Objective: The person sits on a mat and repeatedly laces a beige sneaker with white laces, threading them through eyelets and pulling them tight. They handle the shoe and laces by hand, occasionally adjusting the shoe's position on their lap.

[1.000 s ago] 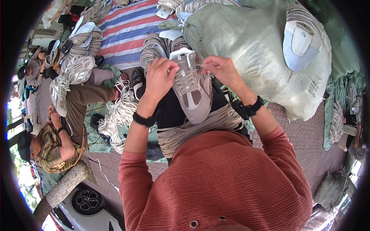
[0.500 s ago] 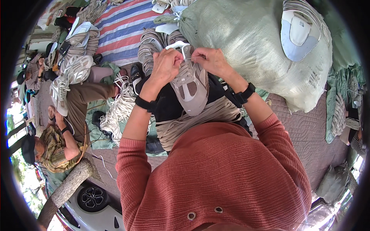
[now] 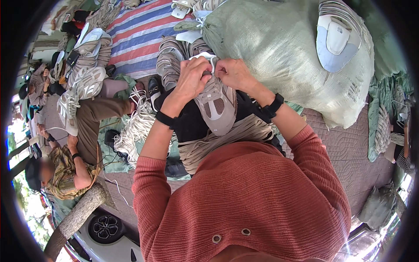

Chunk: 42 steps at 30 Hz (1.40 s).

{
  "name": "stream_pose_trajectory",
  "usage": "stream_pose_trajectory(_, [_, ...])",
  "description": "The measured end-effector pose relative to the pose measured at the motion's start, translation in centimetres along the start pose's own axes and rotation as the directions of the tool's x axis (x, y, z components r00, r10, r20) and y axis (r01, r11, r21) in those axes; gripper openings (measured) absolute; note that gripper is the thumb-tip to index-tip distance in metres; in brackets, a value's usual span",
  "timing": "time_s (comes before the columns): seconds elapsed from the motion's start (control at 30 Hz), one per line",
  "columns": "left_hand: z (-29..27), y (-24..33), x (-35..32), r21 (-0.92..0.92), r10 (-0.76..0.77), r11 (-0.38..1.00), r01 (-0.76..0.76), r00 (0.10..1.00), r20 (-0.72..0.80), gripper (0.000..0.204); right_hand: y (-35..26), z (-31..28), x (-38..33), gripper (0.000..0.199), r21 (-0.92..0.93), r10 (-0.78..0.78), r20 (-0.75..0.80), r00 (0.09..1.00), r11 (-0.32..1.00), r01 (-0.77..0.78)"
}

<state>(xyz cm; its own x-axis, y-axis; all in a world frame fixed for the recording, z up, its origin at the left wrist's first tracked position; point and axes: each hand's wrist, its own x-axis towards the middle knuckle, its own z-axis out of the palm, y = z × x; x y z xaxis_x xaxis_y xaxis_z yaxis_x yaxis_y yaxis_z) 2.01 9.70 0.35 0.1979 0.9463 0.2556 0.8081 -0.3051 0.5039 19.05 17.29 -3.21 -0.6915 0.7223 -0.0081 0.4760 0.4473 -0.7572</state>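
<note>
A grey-beige sneaker upper (image 3: 219, 117) with mesh panels and laces across its front lies on my lap, toe toward me. My left hand (image 3: 193, 78) is closed over its collar end, with a small dark thing at the fingertips that I cannot make out. Just to the right, my right hand (image 3: 235, 75) pinches at the upper's opening edge; the fingertips partly hide what they grip. Beneath the shoe, a thick bundle of beige laces (image 3: 227, 139) runs across my dark-clothed lap.
Stacked shoe uppers (image 3: 169, 59) stand just beyond my hands. A large pale-green sack (image 3: 279, 48) at the right carries more uppers (image 3: 338, 41). White laces (image 3: 131, 131) are heaped at my left, near a seated co-worker (image 3: 72, 170). A striped sheet (image 3: 139, 35) lies ahead.
My hands have come closer together over the upper, and the upper has shifted slightly toward me. At the left, the co-worker's hands have moved apart, with a lace drawn out from their shoe.
</note>
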Motion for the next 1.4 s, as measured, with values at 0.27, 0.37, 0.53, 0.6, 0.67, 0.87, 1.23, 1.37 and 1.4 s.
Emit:
stream_pose_trajectory(0.27, [1.4,-1.6,0.0,-0.112,-0.037,0.993,0.040,0.999,0.023,0.015,1.4,-3.7,4.2,0.044,0.270,-0.269,0.285,0.920,0.944,0.192])
stream_pose_trajectory(0.37, [1.2,-1.5,-0.1,-0.036,0.024,0.999,-0.023,0.999,0.032,0.013,1.5,-3.1,4.4,0.040,0.093,-0.247,0.367,0.897,0.969,0.229])
stream_pose_trajectory(0.53, [1.1,-1.7,0.4,-0.129,-0.038,0.990,0.059,0.986,0.163,0.014,2.0,-3.4,3.8,0.034,0.119,-0.311,0.345,0.886,0.950,0.288])
stream_pose_trajectory(0.6, [1.4,-1.6,0.6,-0.134,-0.096,0.983,0.125,0.973,0.208,0.016,1.9,-3.8,3.6,0.030,0.115,-0.279,0.385,0.880,0.960,0.254])
stream_pose_trajectory(0.67, [1.3,-1.4,0.5,-0.147,-0.098,0.981,0.128,0.976,0.194,0.014,1.7,-4.3,3.2,0.025,0.139,-0.265,0.407,0.874,0.964,0.228])
stream_pose_trajectory(0.87, [-7.2,-7.0,-0.8,0.290,0.057,0.956,0.034,0.953,-0.299,0.011,2.1,-4.7,2.5,0.017,0.187,-0.260,0.389,0.884,0.962,0.201])
stream_pose_trajectory(1.23, [-34.5,-14.8,-19.2,0.652,-0.013,0.311,0.692,0.689,-0.725,0.019,0.5,-4.2,3.6,0.018,0.031,-0.245,0.422,0.873,0.966,0.257])
stream_pose_trajectory(1.37, [-29.2,-15.4,-17.1,0.363,-0.111,0.623,0.693,0.538,-0.835,0.023,0.9,-4.5,3.4,0.019,-0.006,-0.258,0.364,0.895,0.960,0.279])
stream_pose_trajectory(1.4, [-28.0,-14.0,-16.7,0.168,-0.275,0.642,0.748,0.429,-0.860,0.020,0.7,-4.6,3.3,0.019,-0.011,-0.288,0.344,0.894,0.950,0.311])
